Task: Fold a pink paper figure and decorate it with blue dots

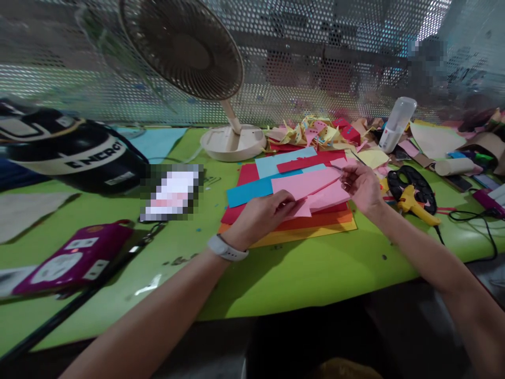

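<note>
My left hand (272, 209), with a pale watch band on the wrist, is closed at the near edge of a pink paper sheet (292, 181), thumb and fingers pinched on it. A second pink piece (329, 197) lies just to the right, with a dark line between the two. My right hand (363, 188) is raised over the right end of the pink paper, fingers curled round a thin pointed metal tool (336, 168); its kind is unclear. Under the pink paper are blue paper (246, 195), red paper (248, 173) and orange-yellow paper (339, 227), stacked.
A fan (232, 142) stands behind the papers. Colourful paper scraps (311, 131), a clear bottle (396, 126) and a yellow glue gun (418, 208) lie right. On the left are a phone (171, 192), a purple power strip (74, 258) and a black bag (79, 152).
</note>
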### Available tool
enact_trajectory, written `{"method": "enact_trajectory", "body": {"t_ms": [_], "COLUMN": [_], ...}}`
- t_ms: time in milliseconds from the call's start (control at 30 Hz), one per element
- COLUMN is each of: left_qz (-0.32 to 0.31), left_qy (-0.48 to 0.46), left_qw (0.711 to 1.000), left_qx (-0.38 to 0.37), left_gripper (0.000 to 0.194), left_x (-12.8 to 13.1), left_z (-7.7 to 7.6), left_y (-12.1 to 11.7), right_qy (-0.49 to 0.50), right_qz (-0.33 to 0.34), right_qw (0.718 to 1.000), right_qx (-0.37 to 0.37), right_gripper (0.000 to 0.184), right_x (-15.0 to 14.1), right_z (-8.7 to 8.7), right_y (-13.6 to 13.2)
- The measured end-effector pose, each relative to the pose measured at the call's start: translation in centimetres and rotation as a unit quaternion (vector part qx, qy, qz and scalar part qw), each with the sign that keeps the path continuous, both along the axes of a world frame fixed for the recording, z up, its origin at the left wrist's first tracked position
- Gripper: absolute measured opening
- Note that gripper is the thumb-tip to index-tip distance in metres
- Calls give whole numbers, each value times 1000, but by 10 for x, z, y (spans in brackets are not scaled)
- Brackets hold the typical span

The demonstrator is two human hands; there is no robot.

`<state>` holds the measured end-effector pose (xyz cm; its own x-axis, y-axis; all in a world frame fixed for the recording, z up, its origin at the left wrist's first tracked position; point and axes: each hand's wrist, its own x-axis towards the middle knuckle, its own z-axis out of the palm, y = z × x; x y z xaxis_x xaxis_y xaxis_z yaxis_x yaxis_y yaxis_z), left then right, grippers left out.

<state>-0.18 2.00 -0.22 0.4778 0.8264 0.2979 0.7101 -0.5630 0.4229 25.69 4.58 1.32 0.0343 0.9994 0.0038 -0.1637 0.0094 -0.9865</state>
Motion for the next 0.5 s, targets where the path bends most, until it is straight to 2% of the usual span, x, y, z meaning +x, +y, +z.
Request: {"method": "enact_trajectory", "body": {"t_ms": [100,167,200,267,333,367,433,500], "left_qz": [2,2,-1,-8,-9,-6,1,8], "left_qy": [10,19,23,29,38,46,72,91], "left_qw": [1000,999,999,999,999,998,996,994], "left_qx": [18,28,31,33,35,38,46,51], "left_gripper": [31,29,29,29,29,29,28,27], "left_x": [0,-1,-1,0,0,1,3,4], "left_z": [-2,-3,-3,-3,-3,-4,-5,-7], "left_y": [0,0,0,-1,-1,0,0,0], "right_qy": [-106,-211,-274,-393,-481,-511,-549,-564], "right_qz": [-17,-23,-18,16,71,96,125,136], "right_qw": [990,956,925,843,762,731,690,666], "right_qx": [91,201,262,368,427,441,454,469], "right_gripper": [27,20,18,20,32,37,40,34], "right_x": [0,-2,-3,-7,-10,-11,-12,-11], "right_z": [-3,-5,-5,-6,-9,-11,-16,-20], "right_y": [-5,-12,-16,-23,-27,-27,-25,-21]}}
